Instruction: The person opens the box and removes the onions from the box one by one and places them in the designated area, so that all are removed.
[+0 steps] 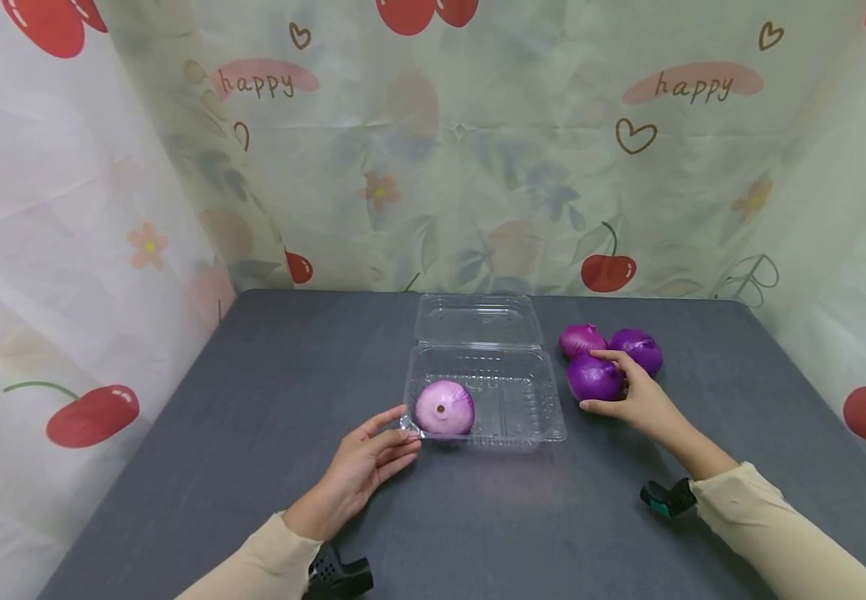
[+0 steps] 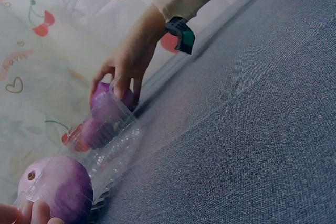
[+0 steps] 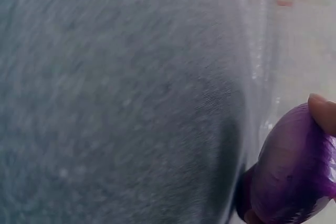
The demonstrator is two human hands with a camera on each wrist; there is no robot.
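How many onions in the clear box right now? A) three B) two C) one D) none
C: a single onion lies in the box; the other three sit on the table to its right, the right hand gripping the nearest onion.

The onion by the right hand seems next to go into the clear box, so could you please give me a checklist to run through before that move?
1. Right hand grips the nearest onion: ok, fingers curl round it.
2. Clear box lid open: ok, folded back flat.
3. Free space in the box: ok, only one pale onion sits at its left end.
4. Left hand steadies the box: ok, fingertips touch its left corner.
5. Other two onions will stay put: cannot tell, they lie close against the gripped one.
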